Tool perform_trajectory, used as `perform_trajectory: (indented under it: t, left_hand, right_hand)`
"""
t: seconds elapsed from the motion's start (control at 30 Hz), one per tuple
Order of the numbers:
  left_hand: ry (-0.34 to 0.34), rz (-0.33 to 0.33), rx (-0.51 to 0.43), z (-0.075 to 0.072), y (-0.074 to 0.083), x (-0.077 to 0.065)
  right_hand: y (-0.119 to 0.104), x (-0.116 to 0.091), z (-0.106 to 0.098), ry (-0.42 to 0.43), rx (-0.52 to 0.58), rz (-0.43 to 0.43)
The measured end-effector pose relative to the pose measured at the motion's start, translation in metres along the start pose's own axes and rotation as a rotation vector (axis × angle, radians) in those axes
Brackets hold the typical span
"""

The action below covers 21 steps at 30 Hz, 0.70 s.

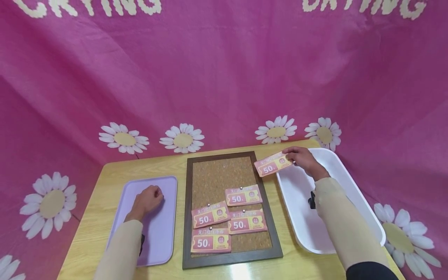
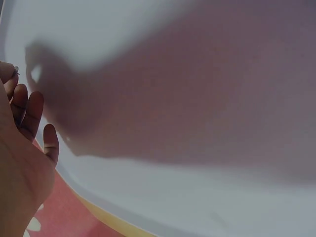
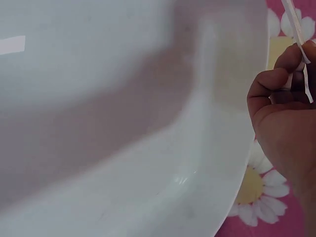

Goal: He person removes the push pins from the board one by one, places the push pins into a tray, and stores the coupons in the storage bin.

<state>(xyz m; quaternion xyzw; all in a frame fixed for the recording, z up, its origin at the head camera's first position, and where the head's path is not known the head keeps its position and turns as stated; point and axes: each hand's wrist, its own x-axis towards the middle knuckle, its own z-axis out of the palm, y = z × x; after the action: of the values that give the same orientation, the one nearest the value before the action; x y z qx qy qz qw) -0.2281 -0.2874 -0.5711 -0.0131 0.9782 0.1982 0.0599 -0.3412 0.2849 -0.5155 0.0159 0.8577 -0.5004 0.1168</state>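
My right hand [image 1: 302,158] pinches a pink and yellow paper coupon [image 1: 273,164] printed with "50" at its right end. It holds the coupon beside the upper right corner of a dark-framed cork board [image 1: 217,175]. In the right wrist view the coupon [image 3: 294,24] is seen edge-on between the fingers. Over a lilac tray [image 1: 164,217] is my left hand [image 1: 148,200]. Its thumb and forefinger pinch a tiny shiny push pin [image 2: 17,70], seen in the left wrist view. Several coupons [image 1: 244,195] hang on the board's lower part, each with a pin [image 1: 241,188] at its top.
A white plastic basin [image 1: 376,233] stands right of the board, under my right forearm. Everything rests on a light wooden table [image 1: 154,169]. Behind it hangs a magenta cloth [image 1: 224,77] with daisy prints.
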Motion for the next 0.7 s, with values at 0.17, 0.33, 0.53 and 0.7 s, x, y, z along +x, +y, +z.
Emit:
perform_trajectory:
  t: [0.17, 0.33, 0.53, 0.7]
  left_hand:
    - [0.022, 0.002, 0.003, 0.003, -0.004, -0.003]
    - [0.037, 0.008, 0.003, 0.004, -0.006, -0.004]
    - [0.033, -0.008, -0.009, 0.005, -0.009, -0.005]
    - [0.022, -0.024, -0.019, 0.005, -0.009, -0.005]
  right_hand:
    - [0.014, -0.008, -0.009, 0.034, 0.029, 0.087]
    - [0.024, -0.013, -0.016, 0.048, 0.047, 0.138]
    - [0.035, -0.020, -0.021, 0.090, 0.065, 0.137]
    - [0.044, -0.023, -0.025, 0.109, 0.071, 0.146]
